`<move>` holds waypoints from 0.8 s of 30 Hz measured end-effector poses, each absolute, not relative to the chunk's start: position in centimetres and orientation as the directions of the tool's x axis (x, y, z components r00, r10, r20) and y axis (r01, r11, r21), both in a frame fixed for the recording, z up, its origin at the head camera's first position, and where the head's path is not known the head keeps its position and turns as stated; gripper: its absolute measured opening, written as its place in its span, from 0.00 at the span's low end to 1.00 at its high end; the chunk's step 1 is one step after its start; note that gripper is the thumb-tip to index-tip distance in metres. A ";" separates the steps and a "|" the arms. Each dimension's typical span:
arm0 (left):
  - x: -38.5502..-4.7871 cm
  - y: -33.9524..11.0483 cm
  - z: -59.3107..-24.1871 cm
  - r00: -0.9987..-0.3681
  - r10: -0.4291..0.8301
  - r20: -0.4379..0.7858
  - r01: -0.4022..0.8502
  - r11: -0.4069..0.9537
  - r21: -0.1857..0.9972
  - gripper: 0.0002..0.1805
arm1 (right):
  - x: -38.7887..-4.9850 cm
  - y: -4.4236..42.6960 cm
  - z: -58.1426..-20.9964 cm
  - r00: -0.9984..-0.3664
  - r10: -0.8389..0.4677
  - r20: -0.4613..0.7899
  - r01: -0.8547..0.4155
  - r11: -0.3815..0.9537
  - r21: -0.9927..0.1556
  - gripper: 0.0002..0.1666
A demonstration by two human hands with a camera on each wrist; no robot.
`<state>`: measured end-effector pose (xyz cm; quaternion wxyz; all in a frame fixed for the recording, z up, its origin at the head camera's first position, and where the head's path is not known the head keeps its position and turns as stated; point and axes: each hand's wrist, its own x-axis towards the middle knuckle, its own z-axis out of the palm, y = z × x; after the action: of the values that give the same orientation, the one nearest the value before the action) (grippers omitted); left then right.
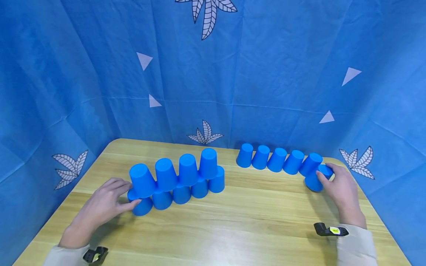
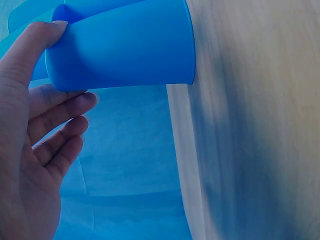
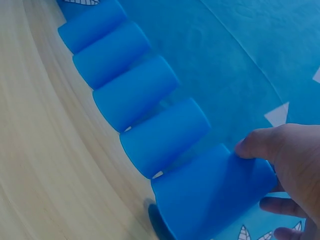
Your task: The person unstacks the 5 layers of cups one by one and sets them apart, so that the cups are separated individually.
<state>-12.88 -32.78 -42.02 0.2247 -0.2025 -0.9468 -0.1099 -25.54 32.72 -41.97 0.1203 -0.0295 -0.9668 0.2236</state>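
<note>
Upside-down blue plastic cups stand in two tiers on the left of the table, with several upper cups (image 1: 188, 170) bridging the lower cups (image 1: 181, 194). My left hand (image 1: 108, 199) is at the lower tier's left end, holding the end cup (image 1: 142, 207) between thumb and forefinger near its closed top; the other fingers are loosely bent in the left wrist view. On the right, my right hand (image 1: 341, 184) grips another blue cup (image 3: 215, 195) by its closed end. This cup tilts slightly, mouth down, in front of the back row's right end.
A row of upside-down blue cups (image 1: 276, 160) runs along the table's back right edge. The wooden table (image 1: 233, 229) has a blue patterned cloth (image 1: 279, 85) hanging behind it and at both sides. Each wrist wears a black band mount (image 1: 331, 229).
</note>
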 end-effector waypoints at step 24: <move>-12.8 -32.7 -41.9 -0.834 0.320 0.449 0.417 0.899 0.135 0.27 | -24.6 33.7 -41.9 -0.984 0.135 0.119 0.065 0.883 -0.466 0.41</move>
<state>-12.82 -32.72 -41.89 0.2128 -0.1939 -0.9508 -0.1143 -24.58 33.71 -41.87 0.0739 -0.0517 -0.9674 0.2367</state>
